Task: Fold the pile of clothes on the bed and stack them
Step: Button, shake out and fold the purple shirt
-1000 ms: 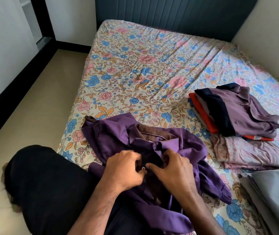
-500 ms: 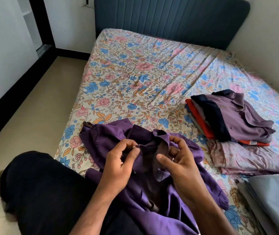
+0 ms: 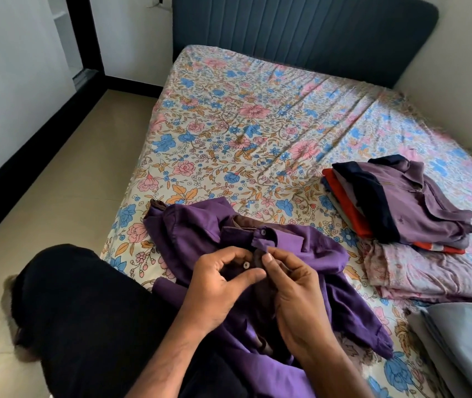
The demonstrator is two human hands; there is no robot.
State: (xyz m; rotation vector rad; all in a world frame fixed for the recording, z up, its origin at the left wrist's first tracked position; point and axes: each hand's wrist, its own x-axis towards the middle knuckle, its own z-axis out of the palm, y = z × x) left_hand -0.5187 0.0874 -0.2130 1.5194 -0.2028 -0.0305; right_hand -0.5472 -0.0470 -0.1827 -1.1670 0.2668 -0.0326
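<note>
A crumpled purple shirt (image 3: 200, 234) lies at the near edge of the floral bed (image 3: 229, 124), partly over my lap. My left hand (image 3: 217, 285) pinches the shirt's front placket beside a small white button. My right hand (image 3: 292, 294) pinches the opposite placket edge just below the collar, thumb and forefinger together. The collar shows a dark button and a brown inner lining. To the right sits a stack of folded clothes (image 3: 401, 205), a mauve shirt with navy trim on top of orange and pink pieces.
A grey folded cloth (image 3: 470, 346) lies at the bed's near right corner. The dark padded headboard (image 3: 300, 33) stands at the far end, a wall runs along the right. Beige floor (image 3: 65, 182) lies left of the bed. My black-clad knee (image 3: 85, 311) is at lower left.
Both hands have lifted from pressing the shirt's middle to pinching its placket near the collar. The collar is now turned up and shows its button. The view has tilted upward.
</note>
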